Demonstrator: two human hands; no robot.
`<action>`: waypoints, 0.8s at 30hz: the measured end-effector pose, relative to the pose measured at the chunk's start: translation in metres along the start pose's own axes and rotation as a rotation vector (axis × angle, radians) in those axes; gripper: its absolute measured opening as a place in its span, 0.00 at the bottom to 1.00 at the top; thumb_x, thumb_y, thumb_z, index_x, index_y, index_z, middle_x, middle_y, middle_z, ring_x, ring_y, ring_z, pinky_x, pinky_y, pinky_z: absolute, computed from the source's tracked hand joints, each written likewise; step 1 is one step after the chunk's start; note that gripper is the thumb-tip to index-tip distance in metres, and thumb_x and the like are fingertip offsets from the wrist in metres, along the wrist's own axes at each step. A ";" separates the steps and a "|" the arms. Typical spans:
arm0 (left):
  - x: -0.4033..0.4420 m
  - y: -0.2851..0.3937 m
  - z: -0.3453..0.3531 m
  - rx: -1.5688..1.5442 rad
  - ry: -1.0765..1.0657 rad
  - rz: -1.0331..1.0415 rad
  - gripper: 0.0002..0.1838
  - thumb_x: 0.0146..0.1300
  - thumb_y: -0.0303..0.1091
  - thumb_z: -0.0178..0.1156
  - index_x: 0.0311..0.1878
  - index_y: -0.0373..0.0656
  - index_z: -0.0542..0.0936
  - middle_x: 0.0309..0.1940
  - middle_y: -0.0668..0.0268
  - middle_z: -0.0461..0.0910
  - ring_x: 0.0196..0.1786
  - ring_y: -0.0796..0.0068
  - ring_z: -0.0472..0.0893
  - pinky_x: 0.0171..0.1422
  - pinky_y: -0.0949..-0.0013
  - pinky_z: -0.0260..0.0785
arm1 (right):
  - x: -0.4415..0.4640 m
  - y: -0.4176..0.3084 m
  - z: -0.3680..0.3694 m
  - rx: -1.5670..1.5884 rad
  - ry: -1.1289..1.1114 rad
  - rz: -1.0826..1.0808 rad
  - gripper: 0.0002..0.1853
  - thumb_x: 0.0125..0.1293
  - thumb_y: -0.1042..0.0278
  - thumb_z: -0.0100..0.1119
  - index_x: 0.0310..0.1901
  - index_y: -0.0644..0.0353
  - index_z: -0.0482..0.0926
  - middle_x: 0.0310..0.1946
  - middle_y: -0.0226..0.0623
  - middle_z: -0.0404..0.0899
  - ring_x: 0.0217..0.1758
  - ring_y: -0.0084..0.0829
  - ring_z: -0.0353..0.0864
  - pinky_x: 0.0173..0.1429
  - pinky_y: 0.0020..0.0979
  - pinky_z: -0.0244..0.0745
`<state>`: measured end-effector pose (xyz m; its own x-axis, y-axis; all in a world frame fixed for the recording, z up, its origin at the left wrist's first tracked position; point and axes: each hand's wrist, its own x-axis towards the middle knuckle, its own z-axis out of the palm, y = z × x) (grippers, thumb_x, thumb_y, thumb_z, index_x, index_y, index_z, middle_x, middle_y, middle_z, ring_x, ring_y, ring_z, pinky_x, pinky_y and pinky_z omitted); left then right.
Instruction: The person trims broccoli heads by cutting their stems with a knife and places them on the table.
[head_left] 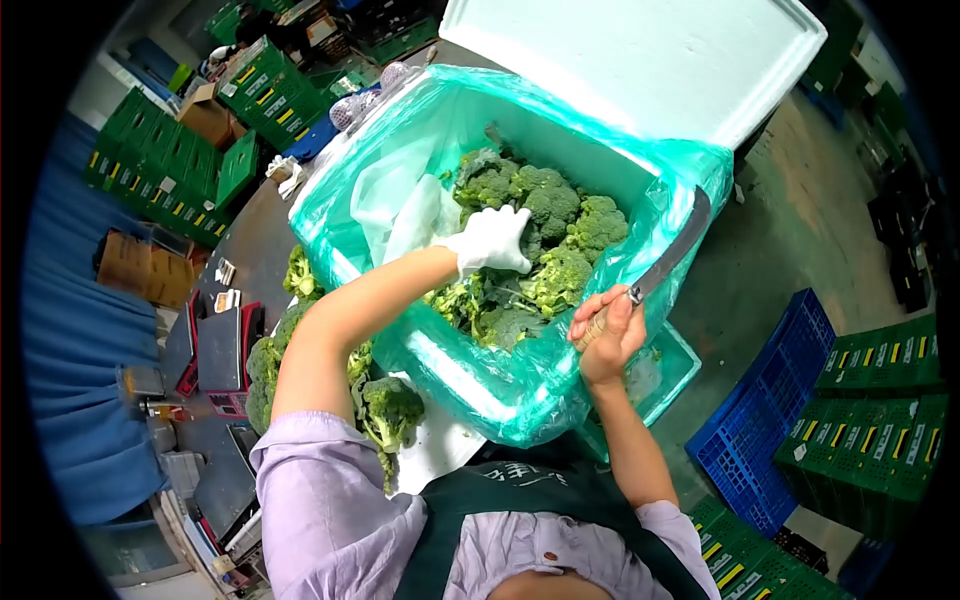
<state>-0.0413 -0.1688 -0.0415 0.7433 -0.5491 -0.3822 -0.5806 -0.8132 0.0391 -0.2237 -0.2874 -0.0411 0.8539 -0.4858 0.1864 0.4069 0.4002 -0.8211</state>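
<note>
My left hand [493, 241], in a white glove, reaches into a deep box lined with green plastic [400, 105]. Its fingers curl down over a broccoli head [531, 242], thumb apart from the fingers; the fingertips are partly hidden. Around it lie several more broccoli heads [550, 200] and cut stems. A translucent plastic sheet [400, 200] is beside my left wrist. Over the box's right edge, my bare right hand [612, 335] is closed around the handle of a knife [672, 257]. The long, curved blade points up and away from me.
Loose broccoli [390, 408] lies left of the box on the table. A white foam lid [640, 60] stands behind it. Green crates [870, 430] and a blue pallet [765, 410] are on the right; more crates [160, 165] are stacked at far left. A green bin [675, 375] sits below my right hand.
</note>
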 end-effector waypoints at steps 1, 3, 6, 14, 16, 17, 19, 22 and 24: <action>-0.005 -0.004 -0.003 -0.038 0.024 -0.011 0.49 0.41 0.54 0.67 0.67 0.47 0.59 0.53 0.51 0.69 0.54 0.51 0.74 0.54 0.55 0.70 | 0.000 0.000 0.000 0.007 0.002 0.008 0.15 0.72 0.55 0.43 0.37 0.60 0.64 0.22 0.35 0.71 0.17 0.21 0.68 0.21 0.23 0.67; -0.019 -0.014 -0.011 -0.167 0.050 -0.029 0.49 0.41 0.52 0.65 0.69 0.51 0.58 0.53 0.51 0.70 0.54 0.53 0.73 0.55 0.57 0.69 | 0.000 -0.002 0.000 -0.015 -0.002 0.006 0.15 0.72 0.56 0.44 0.36 0.60 0.64 0.22 0.35 0.72 0.17 0.20 0.68 0.21 0.23 0.67; -0.031 -0.058 -0.002 -0.336 0.186 -0.012 0.50 0.40 0.54 0.64 0.69 0.48 0.60 0.53 0.49 0.71 0.55 0.52 0.73 0.59 0.60 0.67 | 0.000 -0.001 0.000 -0.027 -0.012 0.000 0.14 0.72 0.57 0.45 0.35 0.60 0.64 0.22 0.35 0.73 0.17 0.19 0.69 0.21 0.22 0.66; -0.113 -0.106 -0.054 -1.353 0.159 -0.433 0.41 0.52 0.47 0.59 0.71 0.58 0.58 0.67 0.53 0.60 0.69 0.44 0.57 0.63 0.37 0.59 | 0.001 0.001 0.001 -0.033 -0.013 0.059 0.15 0.72 0.55 0.44 0.35 0.60 0.64 0.21 0.35 0.72 0.17 0.19 0.68 0.21 0.22 0.66; -0.120 -0.125 -0.039 -1.553 0.217 -0.415 0.39 0.53 0.53 0.58 0.70 0.62 0.60 0.71 0.55 0.50 0.71 0.39 0.50 0.65 0.36 0.54 | 0.002 0.001 0.002 -0.069 -0.031 0.047 0.15 0.72 0.56 0.45 0.36 0.60 0.64 0.21 0.35 0.72 0.17 0.19 0.68 0.21 0.22 0.66; -0.123 -0.133 -0.034 -1.628 0.222 -0.398 0.40 0.53 0.54 0.59 0.70 0.62 0.60 0.72 0.56 0.47 0.70 0.41 0.51 0.65 0.37 0.55 | 0.003 0.002 0.001 -0.063 -0.048 0.043 0.14 0.72 0.56 0.45 0.36 0.60 0.64 0.21 0.35 0.72 0.17 0.19 0.68 0.20 0.22 0.65; -0.138 -0.130 -0.041 -1.706 0.242 -0.376 0.40 0.52 0.54 0.60 0.70 0.62 0.60 0.72 0.58 0.45 0.70 0.42 0.51 0.64 0.38 0.56 | 0.003 0.001 0.003 -0.110 -0.064 0.038 0.14 0.72 0.57 0.45 0.36 0.61 0.65 0.21 0.34 0.72 0.16 0.18 0.68 0.20 0.21 0.65; -0.160 -0.121 -0.053 -1.730 0.386 -0.453 0.40 0.52 0.54 0.61 0.69 0.62 0.61 0.73 0.60 0.43 0.68 0.47 0.55 0.62 0.41 0.59 | 0.005 0.000 0.002 -0.252 -0.123 0.028 0.14 0.71 0.58 0.46 0.35 0.61 0.66 0.19 0.33 0.73 0.17 0.18 0.70 0.21 0.21 0.65; -0.177 -0.126 -0.059 -1.688 0.455 -0.462 0.40 0.53 0.53 0.62 0.70 0.60 0.60 0.70 0.60 0.52 0.61 0.50 0.65 0.56 0.45 0.68 | 0.007 -0.001 0.004 -0.364 -0.168 0.024 0.14 0.71 0.59 0.48 0.33 0.61 0.67 0.18 0.32 0.73 0.17 0.19 0.71 0.21 0.23 0.65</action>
<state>-0.0803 0.0192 0.0756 0.9212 -0.0148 -0.3888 0.3880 -0.0397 0.9208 -0.2170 -0.2877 -0.0364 0.9152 -0.3341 0.2255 0.2703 0.0936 -0.9582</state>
